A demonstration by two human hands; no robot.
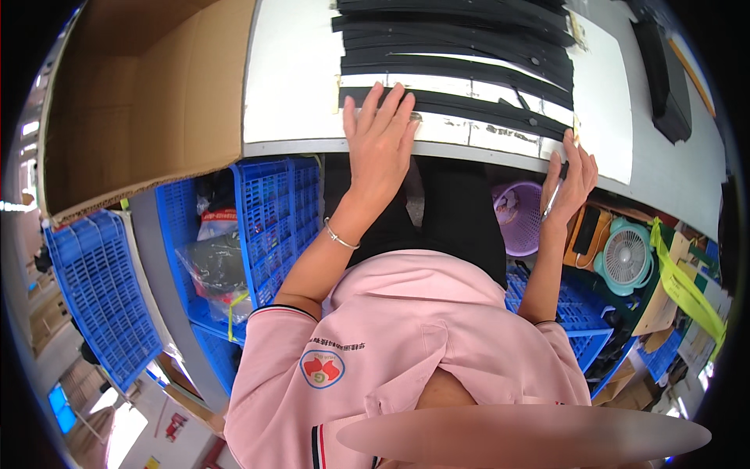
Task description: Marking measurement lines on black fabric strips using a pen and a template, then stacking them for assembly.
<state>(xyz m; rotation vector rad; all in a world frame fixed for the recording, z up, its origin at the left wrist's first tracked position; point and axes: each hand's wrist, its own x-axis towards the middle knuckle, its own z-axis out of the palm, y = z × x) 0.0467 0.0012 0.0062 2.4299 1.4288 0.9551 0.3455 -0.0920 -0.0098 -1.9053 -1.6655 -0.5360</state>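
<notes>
A black fabric-like strip (469, 108) lies across a white marked board (293, 86) on the table. My left hand (380, 139) rests flat on its left end, fingers stretched out and slightly spread. At the strip's right end, the fingertips of my right hand (576, 173) touch it near a pale piece of tape. A slim silver pen with a black end (551, 200) is tucked in that right hand. Farther up the board, several more black strips (461, 39) lie side by side in rows. A small dark pointed piece (522, 98) shows by the nearest strip.
An open cardboard box (156, 109) stands at the left. A black case (661, 82) lies on the table's right side. Below the edge are blue crates (281, 211) holding bagged goods, a purple basket (519, 223) and a small turquoise fan (625, 256).
</notes>
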